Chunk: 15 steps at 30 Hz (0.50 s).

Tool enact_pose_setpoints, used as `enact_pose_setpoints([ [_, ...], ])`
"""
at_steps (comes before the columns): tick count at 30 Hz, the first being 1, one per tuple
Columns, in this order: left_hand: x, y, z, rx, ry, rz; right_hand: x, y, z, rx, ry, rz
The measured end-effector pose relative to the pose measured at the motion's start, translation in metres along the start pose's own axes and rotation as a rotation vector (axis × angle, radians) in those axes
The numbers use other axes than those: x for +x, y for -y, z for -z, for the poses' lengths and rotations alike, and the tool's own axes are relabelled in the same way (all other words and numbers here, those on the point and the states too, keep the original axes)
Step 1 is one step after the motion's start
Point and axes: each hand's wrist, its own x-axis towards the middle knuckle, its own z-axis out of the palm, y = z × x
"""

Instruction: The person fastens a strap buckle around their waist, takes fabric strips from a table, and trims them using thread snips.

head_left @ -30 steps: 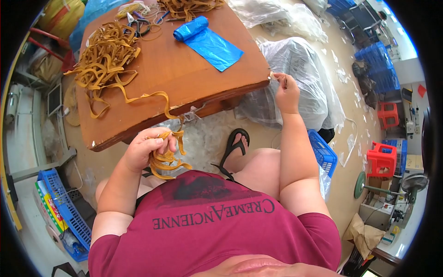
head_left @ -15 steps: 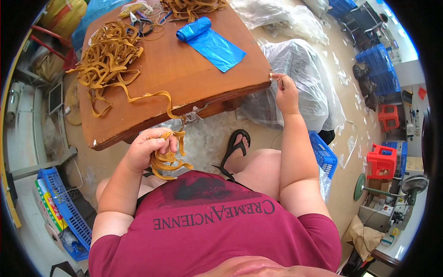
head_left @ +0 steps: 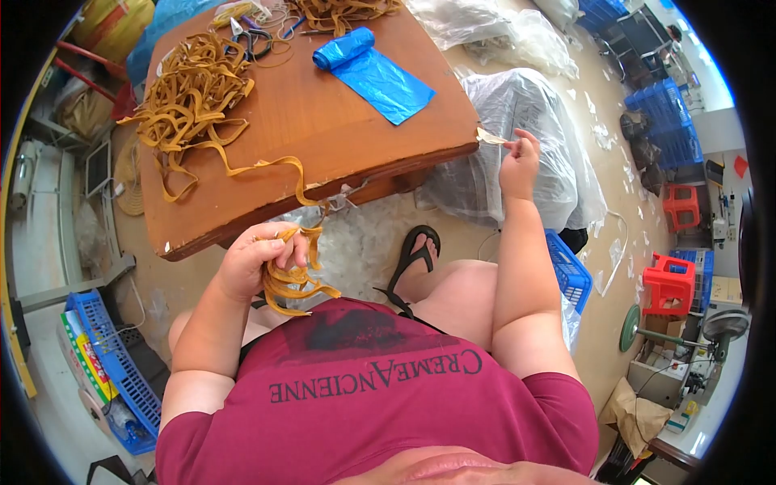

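Observation:
My left hand point(head_left: 263, 249) is closed around a small bunch of mustard-brown straps point(head_left: 295, 283), whose ends hang in loops over my lap. One strap runs from this bunch up over the table edge to a big tangled pile of the same straps point(head_left: 190, 97). Off the table's front right corner, my right hand point(head_left: 520, 166) pinches a thin, pale scrap point(head_left: 490, 137) between its fingertips. The scrap sticks out toward the corner of the brown wooden table point(head_left: 356, 149).
On the table lie a partly unrolled blue plastic bag roll point(head_left: 376, 77), scissors point(head_left: 257, 42) and a second strap pile point(head_left: 343, 12). A plastic-covered bulk point(head_left: 517, 137) stands right of the table. Blue baskets point(head_left: 570, 271) and red stools point(head_left: 669, 283) are around me; white scraps litter the floor.
My right hand has moved slightly right, away from the table corner, and more of the pale scrap shows. The left hand keeps its hold on the straps, nearly still.

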Motion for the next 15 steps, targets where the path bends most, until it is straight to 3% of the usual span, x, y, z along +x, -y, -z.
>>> enact_pose_setpoints([
  [4,0.000,0.000,-0.001,-0.009,-0.007,-0.014,0.009,0.036,0.016,0.347,-0.001,-0.277],
  [7,-0.001,0.000,0.001,-0.019,0.001,-0.001,0.003,0.043,0.014,0.244,0.288,-0.200],
  [12,-0.001,0.000,-0.002,-0.021,-0.011,-0.020,0.000,0.042,0.001,0.052,0.371,-0.235],
  [15,-0.004,-0.003,-0.002,-0.022,0.004,-0.016,0.002,0.050,0.005,0.113,0.448,-0.301],
])
